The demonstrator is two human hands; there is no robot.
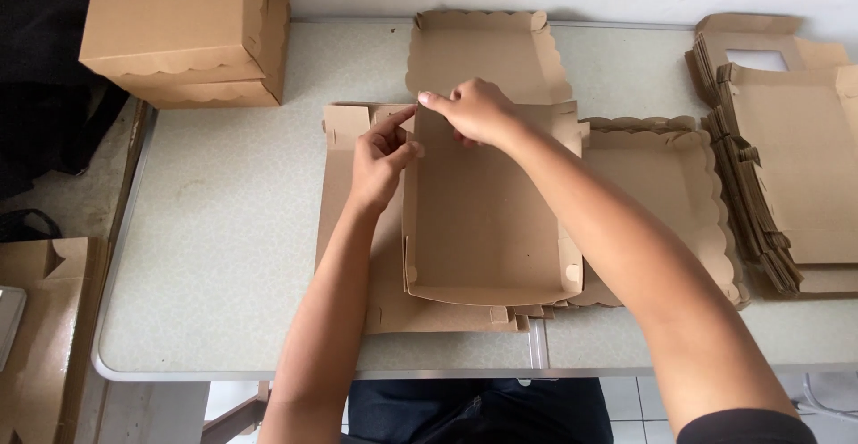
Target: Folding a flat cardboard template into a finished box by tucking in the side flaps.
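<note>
Pale grey table [223,256] against a white wall carries brown cardboard stock. Half-folded box [483,229] lies at centre on a flat blank [353,229]. Left hand [380,162] pinches its far-left corner flap; right hand [474,113], fingers curled, presses the rear wall. Finished boxes [188,33] far left; flat stack [786,176] right.

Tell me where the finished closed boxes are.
In the head view, the two closed cardboard boxes sit stacked at the table's far left corner, left of both hands.
</note>
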